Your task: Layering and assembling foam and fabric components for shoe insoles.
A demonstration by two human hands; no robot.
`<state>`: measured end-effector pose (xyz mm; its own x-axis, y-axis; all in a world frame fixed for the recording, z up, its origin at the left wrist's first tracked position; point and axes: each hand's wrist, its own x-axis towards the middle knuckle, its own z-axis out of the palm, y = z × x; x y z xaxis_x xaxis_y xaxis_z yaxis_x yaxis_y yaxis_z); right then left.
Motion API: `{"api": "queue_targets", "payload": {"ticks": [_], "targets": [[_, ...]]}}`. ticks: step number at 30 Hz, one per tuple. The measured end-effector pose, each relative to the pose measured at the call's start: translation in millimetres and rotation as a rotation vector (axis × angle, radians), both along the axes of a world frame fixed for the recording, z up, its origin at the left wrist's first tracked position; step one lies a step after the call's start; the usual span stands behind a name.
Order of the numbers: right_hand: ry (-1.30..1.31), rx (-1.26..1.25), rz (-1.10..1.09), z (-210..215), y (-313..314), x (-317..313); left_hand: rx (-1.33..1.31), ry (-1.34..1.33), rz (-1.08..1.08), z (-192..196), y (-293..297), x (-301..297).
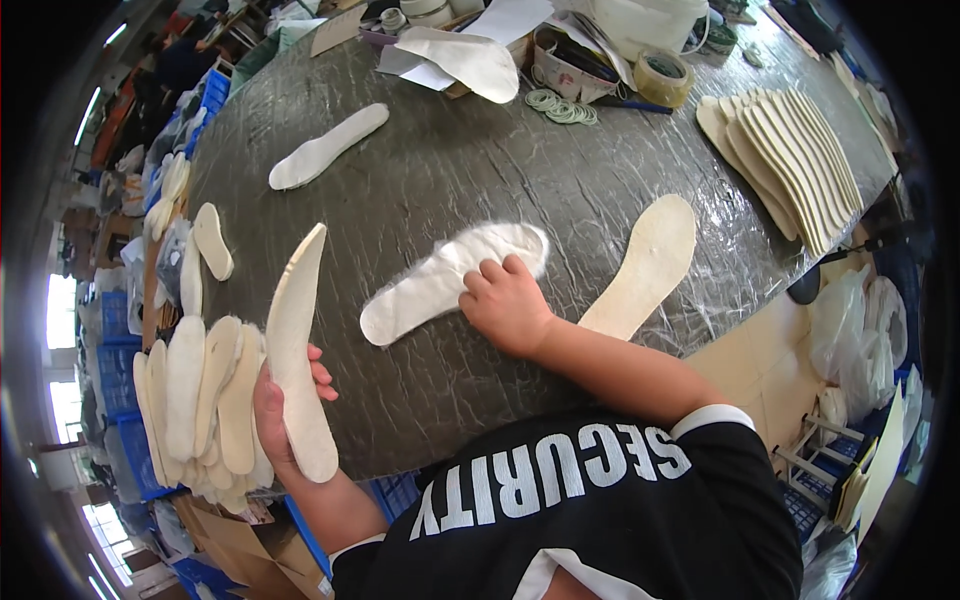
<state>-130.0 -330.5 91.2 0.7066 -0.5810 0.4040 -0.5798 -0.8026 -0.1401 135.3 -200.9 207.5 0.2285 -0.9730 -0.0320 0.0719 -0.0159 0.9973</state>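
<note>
My left hand (272,412) is wrapped round a cream insole (303,360), which it holds upright above the table's near left part. Bent fingers of my right hand (508,305) grip the near edge of a fluffy white insole (415,290) lying flat in the middle. Loose fibres stick out round that insole's rim; its part under my fingers is hidden. To the right of my right hand lies a smooth cream insole (650,255), its lower end behind my forearm. Farther back on the left is another white insole (328,148).
A fanned row of cream insoles (790,165) lies at the far right of the dark covered table (420,180). Many insoles (205,400) are heaped at the left edge. Tape (663,78), rubber bands (562,107) and a white bucket (650,25) stand at the back.
</note>
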Motion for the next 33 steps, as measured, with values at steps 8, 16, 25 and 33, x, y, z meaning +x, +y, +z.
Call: {"api": "queue_targets", "payload": {"ticks": [8, 16, 25, 33], "targets": [[0.02, 0.118, 0.198, 8, 64, -64, 0.198, -0.096, -0.174, 5, -12, -17], [-0.398, 0.193, -0.322, 14, 50, -105, 0.079, -0.336, -0.333, -11, -29, -64], [-0.156, 0.407, -0.479, -1, 39, -118, 0.007, -0.973, -0.61, -27, -57, -90], [-0.221, 0.464, -0.484, -4, 38, -119, 0.036, -1.047, -0.691, -30, -70, -97]]}}
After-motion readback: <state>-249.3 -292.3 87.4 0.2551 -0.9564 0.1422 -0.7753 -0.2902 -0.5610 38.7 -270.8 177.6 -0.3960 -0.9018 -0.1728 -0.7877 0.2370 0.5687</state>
